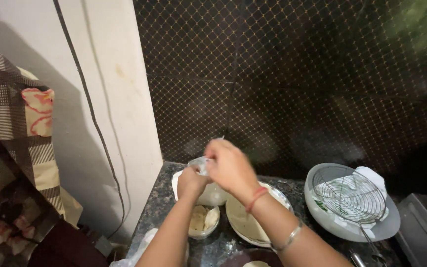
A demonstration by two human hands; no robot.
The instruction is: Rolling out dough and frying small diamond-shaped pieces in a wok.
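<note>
Left hand (191,182): gripping the clear plastic bag (208,190) from below, steadying it.
Right hand (229,165): pinching the bag's top, possibly twisting it; blurred.
Bag: hanging above small bowl (203,222), beside plate (245,222).
Right side: wire skimmer (349,195) resting on lined dish (391,225).

Both hands, left (191,182) and right (231,167), pinch a clear bag (199,164) over a bowl (204,221); plate (245,225) and wire skimmer (349,194) sit on the worktop (166,190).
</note>
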